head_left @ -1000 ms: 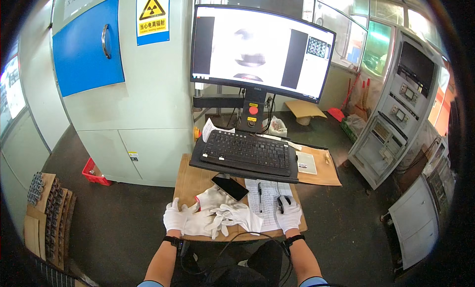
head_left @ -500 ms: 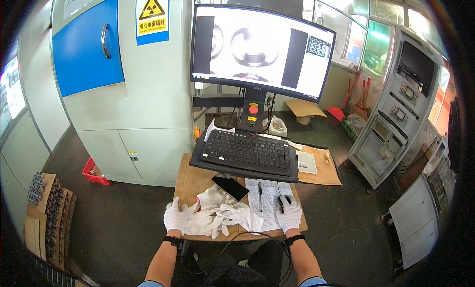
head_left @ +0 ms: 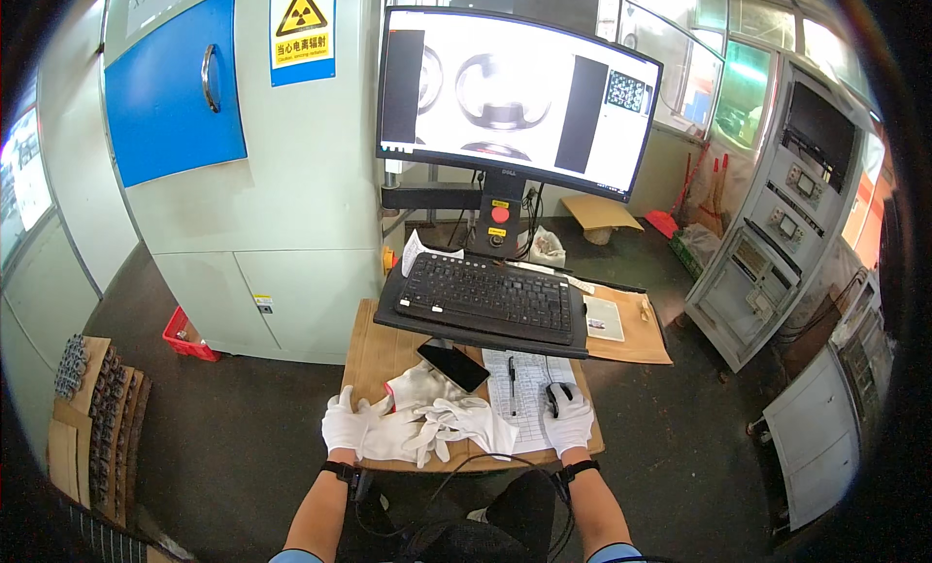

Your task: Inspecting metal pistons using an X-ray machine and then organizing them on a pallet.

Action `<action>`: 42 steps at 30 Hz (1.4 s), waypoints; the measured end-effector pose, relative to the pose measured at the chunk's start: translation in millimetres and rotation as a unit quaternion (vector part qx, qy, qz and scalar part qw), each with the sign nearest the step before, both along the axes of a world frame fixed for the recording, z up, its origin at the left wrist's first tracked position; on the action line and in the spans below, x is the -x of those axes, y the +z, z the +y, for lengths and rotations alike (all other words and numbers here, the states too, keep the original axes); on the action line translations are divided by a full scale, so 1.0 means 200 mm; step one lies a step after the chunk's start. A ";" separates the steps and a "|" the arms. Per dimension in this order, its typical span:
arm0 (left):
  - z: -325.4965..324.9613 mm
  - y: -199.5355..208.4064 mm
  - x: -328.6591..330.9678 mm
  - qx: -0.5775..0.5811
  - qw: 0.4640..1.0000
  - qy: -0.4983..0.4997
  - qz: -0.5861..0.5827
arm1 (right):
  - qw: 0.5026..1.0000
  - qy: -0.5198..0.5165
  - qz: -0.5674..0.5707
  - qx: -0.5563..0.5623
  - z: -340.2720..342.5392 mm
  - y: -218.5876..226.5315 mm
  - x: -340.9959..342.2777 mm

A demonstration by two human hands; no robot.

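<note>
a tall pale cabinet [head_left: 311, 194] with a blue door [head_left: 175, 107] rises at the left, a red crate [head_left: 184, 338] by its base on the dark floor [head_left: 262, 417]. at the right stands a grey instrument rack [head_left: 774, 214], with a low grey cabinet [head_left: 806, 437] nearer. bright light fills the framed windows [head_left: 694, 78] above a pale wall [head_left: 670, 155]; one pane [head_left: 746, 87] looks green.

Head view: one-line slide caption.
Gloved right hand on a black mouse, gloved left hand beside loose white gloves, lit monitor ahead.

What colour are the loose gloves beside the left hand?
The loose fabric gloves are mostly white; see head view.
</note>
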State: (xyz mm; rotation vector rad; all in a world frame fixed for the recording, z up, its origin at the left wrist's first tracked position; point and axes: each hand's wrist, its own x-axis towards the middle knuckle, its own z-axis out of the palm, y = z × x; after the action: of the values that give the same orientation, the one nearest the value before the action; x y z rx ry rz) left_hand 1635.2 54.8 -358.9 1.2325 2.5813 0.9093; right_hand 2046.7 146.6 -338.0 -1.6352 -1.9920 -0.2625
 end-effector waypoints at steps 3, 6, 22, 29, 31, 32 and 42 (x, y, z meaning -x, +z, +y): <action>0.00 0.00 0.00 -0.003 1.000 0.001 0.002 | 1.000 0.003 0.002 -0.006 0.00 -0.01 0.00; 0.00 -0.01 0.00 -0.013 1.000 -0.008 0.012 | 1.000 0.008 0.004 -0.014 0.00 0.00 -0.01; -0.01 0.04 -0.02 -0.007 1.000 -0.004 0.002 | 1.000 -0.007 -0.007 -0.002 0.00 -0.03 -0.01; 0.00 0.03 -0.01 0.007 1.000 -0.001 -0.009 | 1.000 -0.008 -0.003 0.016 0.00 0.00 -0.01; 0.00 0.04 -0.01 0.010 1.000 -0.003 -0.012 | 1.000 -0.007 -0.004 0.013 0.00 0.00 -0.01; -0.01 0.04 -0.01 0.011 1.000 -0.003 -0.011 | 1.000 -0.005 -0.005 0.009 0.00 0.00 -0.01; 0.00 0.01 -0.01 0.005 1.000 -0.005 0.001 | 0.999 -0.017 -0.009 0.046 0.01 -0.01 -0.01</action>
State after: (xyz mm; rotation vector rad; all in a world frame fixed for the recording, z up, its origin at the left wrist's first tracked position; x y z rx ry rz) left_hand 1636.2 54.2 -356.0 1.2419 2.5763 0.8917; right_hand 2049.1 147.7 -340.4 -1.7315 -2.0186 -0.2011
